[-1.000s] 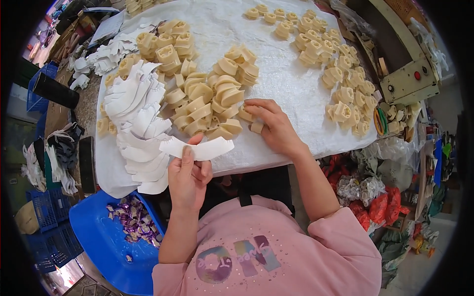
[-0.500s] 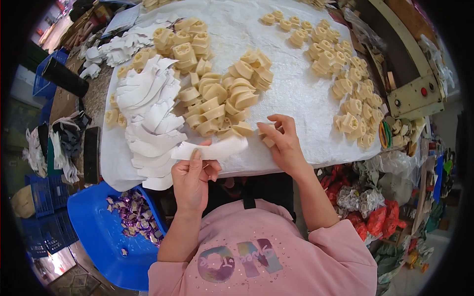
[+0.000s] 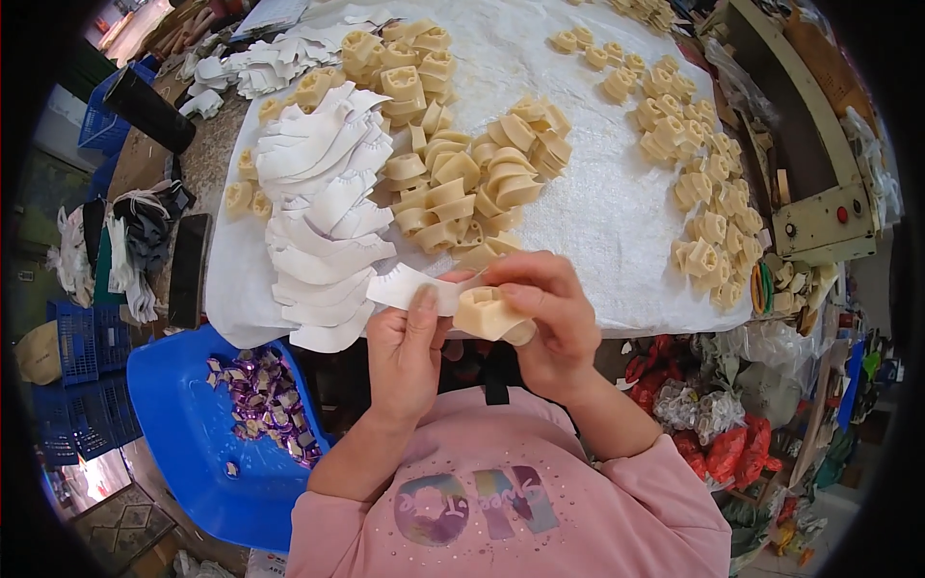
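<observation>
My left hand (image 3: 407, 352) pinches a white curved strip (image 3: 409, 291) with a notched upper edge between thumb and fingers. In my right hand (image 3: 557, 323) is a cream, hollow moulded block (image 3: 489, 313), shaped like a shoe heel. The block is up against the right end of the strip, just off the near table edge; my right fingers partly hide where they meet. Left of my hands lies a fanned stack of white curved strips (image 3: 323, 226). Beyond them is a heap of similar cream blocks (image 3: 448, 183).
More cream blocks (image 3: 708, 183) lie along the right side of the white-covered table (image 3: 602, 222). A blue tub (image 3: 183, 433) with purple-wrapped pieces stands at lower left. A dark phone (image 3: 190, 270) lies by the left edge, a metal machine (image 3: 824, 217) at right.
My right hand has come left from the table edge, bringing a cream block to the white strip. My left hand still holds the strip. The whole view has shifted slightly.
</observation>
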The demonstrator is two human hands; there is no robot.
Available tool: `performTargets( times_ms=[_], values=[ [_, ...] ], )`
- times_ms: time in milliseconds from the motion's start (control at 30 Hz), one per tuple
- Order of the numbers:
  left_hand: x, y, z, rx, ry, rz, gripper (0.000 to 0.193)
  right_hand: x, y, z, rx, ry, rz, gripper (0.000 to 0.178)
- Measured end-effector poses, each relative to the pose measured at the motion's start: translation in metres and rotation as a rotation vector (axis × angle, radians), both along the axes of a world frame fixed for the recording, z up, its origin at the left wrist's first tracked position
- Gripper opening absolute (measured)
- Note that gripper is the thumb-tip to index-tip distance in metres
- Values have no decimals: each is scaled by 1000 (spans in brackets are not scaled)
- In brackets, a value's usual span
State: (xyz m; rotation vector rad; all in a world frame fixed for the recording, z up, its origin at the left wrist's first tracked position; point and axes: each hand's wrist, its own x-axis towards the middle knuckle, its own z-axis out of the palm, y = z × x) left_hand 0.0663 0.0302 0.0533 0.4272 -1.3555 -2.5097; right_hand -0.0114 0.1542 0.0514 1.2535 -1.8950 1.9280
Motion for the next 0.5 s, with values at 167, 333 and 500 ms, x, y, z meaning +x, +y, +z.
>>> performTargets(
  times_ms=[167,333,500],
  values=[
    [9,-6,-3,-65,-2,-60,37,1,-6,-10,-50,227,-40,46],
    [7,-1,4,-112,-1,-34,36,0,-5,-8,-16,257,-77,44],
    [8,4,5,-271,-17,6,37,-1,-5,-9,-15,282,-100,41]
  ],
)
